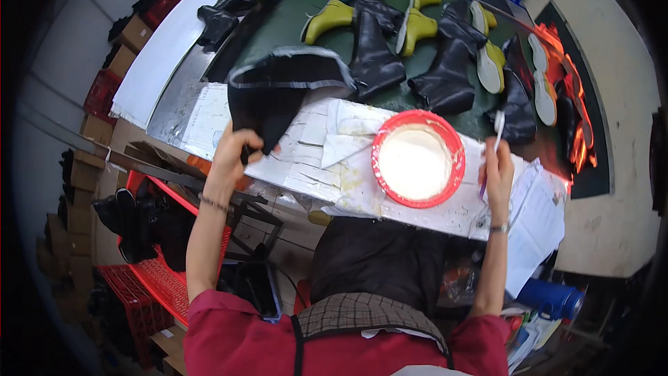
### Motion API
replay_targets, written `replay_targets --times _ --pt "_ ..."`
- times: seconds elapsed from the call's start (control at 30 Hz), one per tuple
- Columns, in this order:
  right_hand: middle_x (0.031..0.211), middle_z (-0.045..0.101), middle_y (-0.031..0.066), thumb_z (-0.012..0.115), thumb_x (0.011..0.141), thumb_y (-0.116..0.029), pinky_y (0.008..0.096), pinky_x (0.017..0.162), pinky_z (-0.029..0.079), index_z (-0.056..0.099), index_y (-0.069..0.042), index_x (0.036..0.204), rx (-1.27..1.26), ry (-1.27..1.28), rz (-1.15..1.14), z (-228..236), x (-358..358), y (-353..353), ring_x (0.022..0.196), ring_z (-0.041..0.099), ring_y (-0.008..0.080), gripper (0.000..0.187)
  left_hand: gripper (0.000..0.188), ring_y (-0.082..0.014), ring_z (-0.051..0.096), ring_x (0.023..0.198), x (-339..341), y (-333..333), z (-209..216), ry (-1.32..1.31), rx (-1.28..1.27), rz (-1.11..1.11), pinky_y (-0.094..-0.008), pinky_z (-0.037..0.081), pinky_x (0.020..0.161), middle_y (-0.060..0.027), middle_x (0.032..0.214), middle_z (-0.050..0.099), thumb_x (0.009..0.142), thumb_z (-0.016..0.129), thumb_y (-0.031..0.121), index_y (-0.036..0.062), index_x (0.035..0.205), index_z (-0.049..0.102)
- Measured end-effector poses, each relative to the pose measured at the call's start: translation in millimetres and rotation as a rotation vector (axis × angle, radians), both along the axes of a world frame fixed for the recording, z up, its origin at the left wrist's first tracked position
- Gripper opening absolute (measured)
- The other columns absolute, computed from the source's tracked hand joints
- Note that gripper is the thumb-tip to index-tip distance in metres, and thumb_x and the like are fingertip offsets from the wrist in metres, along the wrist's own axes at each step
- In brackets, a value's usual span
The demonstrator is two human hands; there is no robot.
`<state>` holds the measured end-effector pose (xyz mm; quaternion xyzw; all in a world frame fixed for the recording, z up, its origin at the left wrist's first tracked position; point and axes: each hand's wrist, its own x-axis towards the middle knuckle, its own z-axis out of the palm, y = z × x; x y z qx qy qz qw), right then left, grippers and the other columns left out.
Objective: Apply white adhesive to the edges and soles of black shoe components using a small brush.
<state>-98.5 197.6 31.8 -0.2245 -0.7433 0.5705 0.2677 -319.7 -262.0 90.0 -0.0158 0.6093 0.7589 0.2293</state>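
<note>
"Which step is in hand?"

"Readying, it seems: the left hand (pixel 235 153) has its grip wrapped on a black boot shaft (pixel 264 104) over the counter (pixel 296 173); the right hand (pixel 498 173) clasps a brush (pixel 499 123) (white head up) beside the red bowl (pixel 457 165)."

"And the next move?"

"Likely calls for a steady shaft and brush clearance from the bowl's rim."

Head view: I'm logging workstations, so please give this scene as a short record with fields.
Left hand: grips a black boot upper, its wide opening facing up
Right hand: holds a brush, pale head uppermost
Between hands: red bowl of whitish material, nearer the right hand
Beyond: black boots and yellow-green foot-shaped pieces on a dark green surface
</note>
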Motion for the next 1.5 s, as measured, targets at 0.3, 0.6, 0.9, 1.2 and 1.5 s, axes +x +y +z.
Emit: replay_targets --times 0.3,0.6,0.9,1.2,1.5 --pt "0.066 0.044 -0.0081 0.054 0.108 -0.025 0.0187 0.042 0.025 0.06 -0.009 0.096 -0.099 0.047 -0.188 -80.0 30.6 -8.6 0.05 0.034 -0.0002 0.021 0.08 -0.0297 0.069 0.097 -207.7 53.2 -88.3 0.85 -0.377 0.374 -0.0342 0.055 0.068 -0.0133 0.123 0.063 0.068 0.057 -0.015 0.022 0.139 0.052" --pt "0.065 0.047 -0.0068 0.051 0.109 -0.028 0.0188 0.042 0.021 0.065 -0.003 0.106 -0.051 -0.03 -0.174 -75.3 27.0 -16.6 0.048 0.032 0.0 0.029 0.096 -0.0451 0.023 0.15 -213.7 46.0 -124.0 0.772 -1.353 -0.081 -0.067 0.029 0.109 -0.0194 0.163 0.029 0.07 0.084 0.056 0.0324 0.154 0.043" --pt "0.063 0.047 -0.0052 0.051 0.109 -0.029 0.0201 0.042 0.021 0.07 0.0 0.106 -0.06 -0.019 -0.142 -76.9 32.5 -16.3 0.047 0.032 0.0007 0.035 0.028 -0.0333 0.061 0.115 -13.0 -120.2 -39.3 1.272 -1.061 0.757 -0.0428 0.048 0.098 -0.0128 0.115 0.069 0.079 0.071 0.005 0.0155 0.104 0.075" --pt "0.063 0.048 -0.0058 0.053 0.107 -0.026 0.0193 0.042 0.023 0.071 -0.001 0.108 0.02 -0.066 -0.147 -76.4 33.5 -17.1 0.048 0.034 0.0013 0.031 0.072 -0.0377 0.058 0.123 136.0 -313.7 -84.6 0.518 -1.482 0.586 -0.041 0.045 0.108 -0.0172 0.126 0.061 0.069 0.059 -0.012 0.0128 0.137 0.054" --pt "0.063 0.048 -0.0062 0.054 0.107 -0.025 0.0199 0.042 0.023 0.071 -0.001 0.107 0.034 -0.037 -0.11 -80.1 31.9 -14.9 0.048 0.034 0.0013 0.029 0.059 -0.0379 0.063 0.116 99.2 -398.5 -64.9 0.182 -1.714 1.23 -0.0508 0.053 0.095 -0.0167 0.124 0.065 0.082 0.063 0.014 0.0221 0.139 0.055"
